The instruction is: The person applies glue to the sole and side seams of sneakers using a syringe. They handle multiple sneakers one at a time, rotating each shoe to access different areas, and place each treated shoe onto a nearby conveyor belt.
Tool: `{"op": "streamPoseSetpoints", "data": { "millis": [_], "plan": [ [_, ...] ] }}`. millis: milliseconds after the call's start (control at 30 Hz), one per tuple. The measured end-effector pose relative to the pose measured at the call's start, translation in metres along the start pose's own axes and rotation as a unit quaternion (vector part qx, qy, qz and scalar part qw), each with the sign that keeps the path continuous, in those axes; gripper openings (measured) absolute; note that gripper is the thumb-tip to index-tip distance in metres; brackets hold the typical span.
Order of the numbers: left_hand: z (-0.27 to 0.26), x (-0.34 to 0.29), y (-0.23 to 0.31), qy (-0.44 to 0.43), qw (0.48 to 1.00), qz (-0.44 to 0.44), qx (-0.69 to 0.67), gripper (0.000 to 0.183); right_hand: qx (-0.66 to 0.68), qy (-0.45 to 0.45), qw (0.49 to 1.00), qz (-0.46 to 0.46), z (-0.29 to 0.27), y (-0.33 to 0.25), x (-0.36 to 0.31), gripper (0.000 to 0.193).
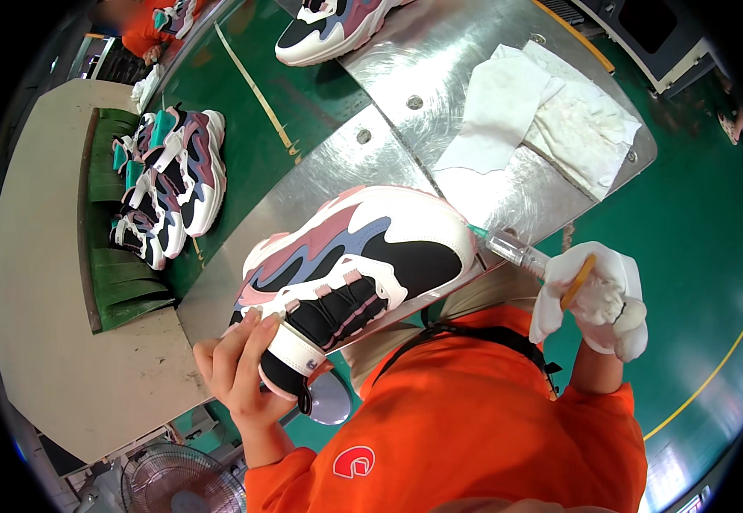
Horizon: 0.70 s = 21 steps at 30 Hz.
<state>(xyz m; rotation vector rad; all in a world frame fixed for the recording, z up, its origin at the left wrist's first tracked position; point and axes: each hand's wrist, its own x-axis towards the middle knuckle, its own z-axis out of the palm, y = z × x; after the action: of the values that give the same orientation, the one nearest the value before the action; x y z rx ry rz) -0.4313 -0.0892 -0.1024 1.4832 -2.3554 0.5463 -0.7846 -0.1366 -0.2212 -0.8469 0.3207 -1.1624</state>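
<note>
A white, black, mauve and blue sneaker (427, 263) is tilted on the metal bench in front of me, its toe pointing right. My left hand (243, 368) is closed on the collar and tongue end, thumb and fingers round the white strap. My right hand (593, 299), in a white glove, is closed round a clear syringe (515, 250). The syringe's teal tip is at the edge of the sneaker's toe; whether it touches cannot be told. A flat yellow-orange strip (578, 282) also shows at the gloved fingers.
White cloths (508, 107) lie on the metal bench (388, 154). Another sneaker (328, 34) stands at its far edge. Several matching sneakers (192, 171) rest on a green-lined rack (102, 299) at left. A fan (183, 483) stands lower left, and a person (142, 34) in orange is far left.
</note>
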Motion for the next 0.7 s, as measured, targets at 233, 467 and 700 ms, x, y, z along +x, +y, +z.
{"op": "streamPoseSetpoints", "data": {
  "millis": [233, 467, 700],
  "plan": [
    [0.003, -0.002, 0.001, 0.01, 1.0, 0.001, -0.009, 0.05, 0.088, -0.013, 0.995, -0.042, 0.0, 0.0, 0.001, 0.081],
    [0.003, -0.004, 0.003, 0.014, 1.0, 0.007, -0.004, 0.048, -0.075, 0.07, 0.971, -0.217, 0.01, 0.024, 0.021, 0.089],
    [0.005, -0.006, 0.005, 0.011, 1.0, 0.004, -0.011, 0.046, -0.342, 0.101, 0.906, -0.227, 0.034, 0.03, 0.051, 0.082]
  ]
}}
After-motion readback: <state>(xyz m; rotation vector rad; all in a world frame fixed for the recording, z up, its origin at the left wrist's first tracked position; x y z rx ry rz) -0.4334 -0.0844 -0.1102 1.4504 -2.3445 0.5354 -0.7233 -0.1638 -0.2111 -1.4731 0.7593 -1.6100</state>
